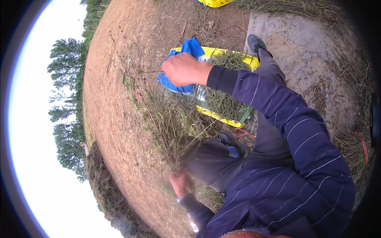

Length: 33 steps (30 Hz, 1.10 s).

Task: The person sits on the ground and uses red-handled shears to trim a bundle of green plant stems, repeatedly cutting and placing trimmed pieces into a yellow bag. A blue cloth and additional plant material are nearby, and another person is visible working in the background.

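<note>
My left hand point(180, 183) is closed round the lower end of a loose bunch of dry, green-brown plant stalks point(168, 133), beside my bent left knee. The stalks fan out up and away from it. My right hand point(183, 69) is closed in a fist farther forward, above a blue cloth-like piece point(192, 47). A thin stem seems to run from the bunch into its fingers; the fingertips are hidden. Under my right forearm lies a yellow-edged sack point(222, 118) on the ground, with cut green sprigs point(228, 67) heaped on it.
My shoes point(258, 43) stand on either side of the sack. Red string point(243, 134) lies near one shoe, more red string point(362, 147) at the right. A pale flat sheet or slab point(301, 43) covers ground at the right. Dry stubble point(115, 91) stretches left toward trees point(65, 79).
</note>
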Each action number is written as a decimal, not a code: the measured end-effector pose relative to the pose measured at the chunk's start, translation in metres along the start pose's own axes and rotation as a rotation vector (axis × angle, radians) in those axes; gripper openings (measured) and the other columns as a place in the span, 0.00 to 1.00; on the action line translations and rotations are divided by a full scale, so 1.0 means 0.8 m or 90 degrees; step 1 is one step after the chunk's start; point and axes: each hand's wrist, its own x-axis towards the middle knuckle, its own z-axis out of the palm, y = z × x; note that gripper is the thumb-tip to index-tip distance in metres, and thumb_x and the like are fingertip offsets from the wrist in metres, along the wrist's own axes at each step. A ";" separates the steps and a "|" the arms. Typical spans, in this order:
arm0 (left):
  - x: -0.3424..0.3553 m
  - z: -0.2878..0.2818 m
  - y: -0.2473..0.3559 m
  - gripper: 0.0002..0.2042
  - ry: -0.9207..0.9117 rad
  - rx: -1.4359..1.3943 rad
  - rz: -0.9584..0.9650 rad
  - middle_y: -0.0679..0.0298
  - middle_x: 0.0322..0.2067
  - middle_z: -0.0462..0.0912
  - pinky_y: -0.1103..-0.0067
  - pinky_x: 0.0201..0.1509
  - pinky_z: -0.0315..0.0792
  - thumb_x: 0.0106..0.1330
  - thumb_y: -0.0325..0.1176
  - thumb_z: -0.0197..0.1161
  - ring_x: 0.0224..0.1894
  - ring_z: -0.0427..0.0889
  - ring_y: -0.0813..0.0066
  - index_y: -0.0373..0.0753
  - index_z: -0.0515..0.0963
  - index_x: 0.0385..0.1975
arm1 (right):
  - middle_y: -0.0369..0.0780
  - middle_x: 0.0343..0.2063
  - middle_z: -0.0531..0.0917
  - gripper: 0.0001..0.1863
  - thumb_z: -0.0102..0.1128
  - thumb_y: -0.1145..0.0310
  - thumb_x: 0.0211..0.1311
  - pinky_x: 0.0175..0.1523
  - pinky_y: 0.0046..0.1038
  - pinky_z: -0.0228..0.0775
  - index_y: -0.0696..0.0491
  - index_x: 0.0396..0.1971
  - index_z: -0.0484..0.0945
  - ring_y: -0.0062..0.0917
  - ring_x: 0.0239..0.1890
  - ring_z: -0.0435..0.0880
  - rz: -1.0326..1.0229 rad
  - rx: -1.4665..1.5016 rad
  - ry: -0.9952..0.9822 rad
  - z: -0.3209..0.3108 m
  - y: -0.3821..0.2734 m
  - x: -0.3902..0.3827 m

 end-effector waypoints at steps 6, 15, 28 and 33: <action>-0.013 0.004 0.036 0.17 -0.006 -0.044 -0.062 0.60 0.46 0.91 0.75 0.53 0.80 0.63 0.23 0.78 0.43 0.87 0.73 0.29 0.85 0.52 | 0.53 0.31 0.89 0.06 0.64 0.77 0.46 0.35 0.48 0.80 0.61 0.26 0.85 0.48 0.36 0.91 0.017 -0.001 -0.118 -0.023 -0.004 0.010; -0.011 0.004 0.038 0.17 -0.010 -0.031 -0.076 0.60 0.45 0.91 0.74 0.53 0.80 0.63 0.24 0.77 0.42 0.88 0.73 0.30 0.85 0.51 | 0.54 0.33 0.89 0.08 0.61 0.75 0.54 0.39 0.50 0.81 0.62 0.30 0.86 0.51 0.39 0.90 0.000 0.013 -0.217 -0.046 -0.015 0.017; -0.018 0.005 0.056 0.16 -0.006 -0.031 -0.090 0.60 0.45 0.91 0.75 0.52 0.81 0.63 0.23 0.77 0.42 0.88 0.73 0.29 0.85 0.50 | 0.53 0.36 0.90 0.09 0.62 0.77 0.49 0.37 0.48 0.82 0.61 0.31 0.86 0.49 0.41 0.91 0.048 0.046 -0.160 -0.029 -0.011 0.003; -0.018 0.006 0.061 0.16 -0.018 -0.042 -0.089 0.60 0.46 0.91 0.75 0.53 0.81 0.63 0.21 0.76 0.43 0.88 0.74 0.29 0.85 0.51 | 0.53 0.37 0.90 0.11 0.62 0.77 0.50 0.39 0.48 0.81 0.62 0.34 0.87 0.49 0.42 0.91 0.037 0.035 -0.204 -0.034 -0.013 0.009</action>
